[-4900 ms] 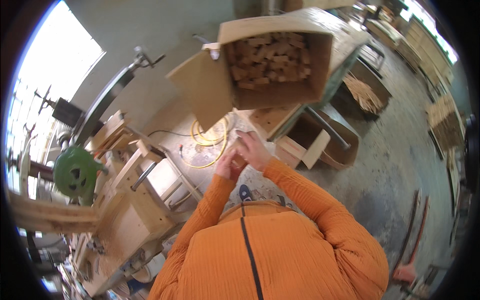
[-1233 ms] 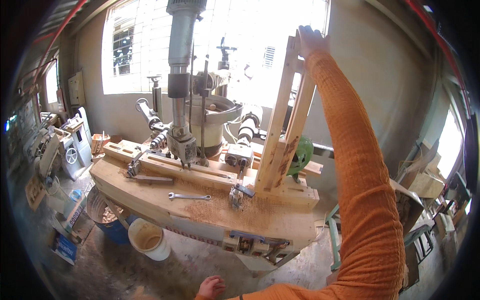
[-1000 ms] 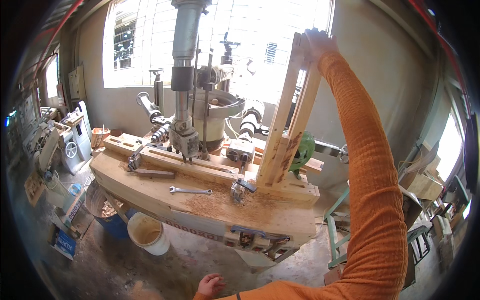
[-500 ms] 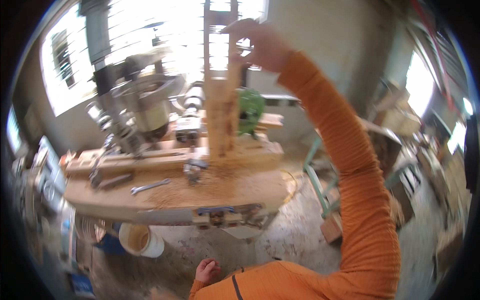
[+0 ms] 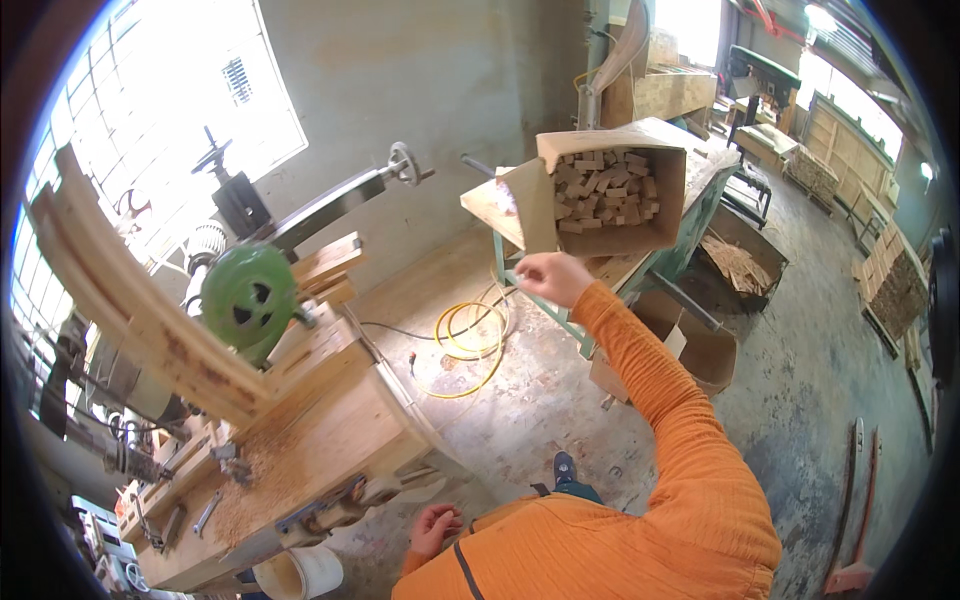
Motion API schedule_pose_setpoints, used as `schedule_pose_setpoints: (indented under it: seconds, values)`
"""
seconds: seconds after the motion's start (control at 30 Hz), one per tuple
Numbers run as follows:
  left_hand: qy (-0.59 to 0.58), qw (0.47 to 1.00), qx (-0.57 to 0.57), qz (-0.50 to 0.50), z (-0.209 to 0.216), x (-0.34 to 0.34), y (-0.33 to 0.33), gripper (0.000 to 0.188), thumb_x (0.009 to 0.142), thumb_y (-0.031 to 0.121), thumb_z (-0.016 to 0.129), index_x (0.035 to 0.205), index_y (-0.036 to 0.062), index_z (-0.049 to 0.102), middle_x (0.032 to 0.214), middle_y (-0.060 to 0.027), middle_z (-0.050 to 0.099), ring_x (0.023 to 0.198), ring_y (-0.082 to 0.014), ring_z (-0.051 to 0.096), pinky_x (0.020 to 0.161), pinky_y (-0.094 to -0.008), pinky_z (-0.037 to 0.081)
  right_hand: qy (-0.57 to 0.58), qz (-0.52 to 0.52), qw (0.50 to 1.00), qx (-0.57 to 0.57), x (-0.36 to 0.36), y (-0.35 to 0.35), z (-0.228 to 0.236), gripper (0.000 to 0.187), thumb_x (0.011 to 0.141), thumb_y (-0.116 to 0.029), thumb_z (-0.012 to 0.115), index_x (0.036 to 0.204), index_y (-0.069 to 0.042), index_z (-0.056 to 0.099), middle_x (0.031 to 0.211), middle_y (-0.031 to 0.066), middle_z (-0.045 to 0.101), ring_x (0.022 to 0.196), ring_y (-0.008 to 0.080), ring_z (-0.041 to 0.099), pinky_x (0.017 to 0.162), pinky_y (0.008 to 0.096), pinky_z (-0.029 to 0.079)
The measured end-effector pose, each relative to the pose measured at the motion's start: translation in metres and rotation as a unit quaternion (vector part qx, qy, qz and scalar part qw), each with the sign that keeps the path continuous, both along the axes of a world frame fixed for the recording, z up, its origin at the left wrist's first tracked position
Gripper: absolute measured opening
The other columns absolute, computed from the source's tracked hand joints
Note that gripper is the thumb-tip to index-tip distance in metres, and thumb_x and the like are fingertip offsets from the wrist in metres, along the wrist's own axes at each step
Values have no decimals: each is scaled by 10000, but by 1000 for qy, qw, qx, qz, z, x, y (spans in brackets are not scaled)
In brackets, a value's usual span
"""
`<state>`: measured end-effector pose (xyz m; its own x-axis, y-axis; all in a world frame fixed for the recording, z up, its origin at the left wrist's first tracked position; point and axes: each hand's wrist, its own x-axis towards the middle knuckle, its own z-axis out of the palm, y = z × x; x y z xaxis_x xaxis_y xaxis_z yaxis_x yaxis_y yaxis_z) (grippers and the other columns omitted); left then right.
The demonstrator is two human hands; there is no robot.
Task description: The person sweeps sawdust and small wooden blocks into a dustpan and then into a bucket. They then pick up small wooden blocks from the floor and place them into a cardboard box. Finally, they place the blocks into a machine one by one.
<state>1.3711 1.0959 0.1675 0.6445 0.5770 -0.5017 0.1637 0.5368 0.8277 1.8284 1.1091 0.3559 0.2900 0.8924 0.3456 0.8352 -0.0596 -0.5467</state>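
Observation:
My right hand (image 5: 556, 279) is stretched forward, just in front of an open cardboard box (image 5: 618, 242) lying on its side. Its fingers are curled together, close below the box's flap; whatever they may hold is hidden. Several small wooden blocks (image 5: 603, 190) fill the box in a loose heap. Low in front of my body, my left hand (image 5: 435, 527) is closed with bent fingers, and its inside cannot be seen. To the left stands a workbench (image 5: 330, 440) with a tall wooden feed chute (image 5: 150, 330) rising from it.
A green rounded machine housing (image 5: 248, 297) sits beside the chute. A coiled yellow hose (image 5: 470, 345) lies on the floor between bench and box table. An open-end wrench (image 5: 207, 513) and sawdust lie on the bench, a white bucket (image 5: 318, 570) below. Long-handled tools (image 5: 862, 510) are at right.
My view has swung right. My right hand has come down from the top of the wooden chute and is now by the cardboard box. The left hand stays low near my body.

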Motion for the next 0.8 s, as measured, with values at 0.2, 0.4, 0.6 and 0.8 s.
schedule_pose_setpoints:
  seconds: [0.2, 0.4, 0.6, 0.8]
  values:
    - [-18, 999, -19, -32, 5, 139, -10, 281, 871, 149, 529, 1111, 16, 471, 1021, -105, 577, 840, -162, 583, 740, -285, 470, -34, -261, 965, -26, 215, -21, -67, 438, 697, -240, 614, 1096, -74, 543, 1113, 164, 533, 982, 324, 524, 849, 364, 426]
    - [-4, 998, 50, -28, 21, 219, -2, 281, 867, 151, 539, 1102, 12, 476, 1016, -99, 575, 836, -159, 574, 730, -286, 468, -240, -254, 935, -64, 302, 33, -90, 611, 676, -154, 614, 1256, -161, 422, 1281, 136, 398, 1057, 332, 473, 940, 429, 356]
    - [41, 995, 38, 78, 22, 228, 1, 269, 866, 152, 539, 1098, 29, 483, 1017, -92, 577, 834, -170, 581, 718, -297, 478, -356, -54, 931, 65, 318, 70, -73, 651, 631, -109, 658, 1243, -183, 449, 1194, 104, 482, 1033, 301, 494, 923, 407, 373]
    - [12, 998, 55, -18, 8, 282, 6, 250, 866, 150, 536, 1081, 28, 500, 1002, -88, 586, 813, -163, 587, 695, -284, 482, -289, 2, 953, 93, 366, 51, -80, 490, 571, -151, 704, 1050, -149, 599, 1100, 104, 541, 1010, 299, 499, 875, 379, 409]
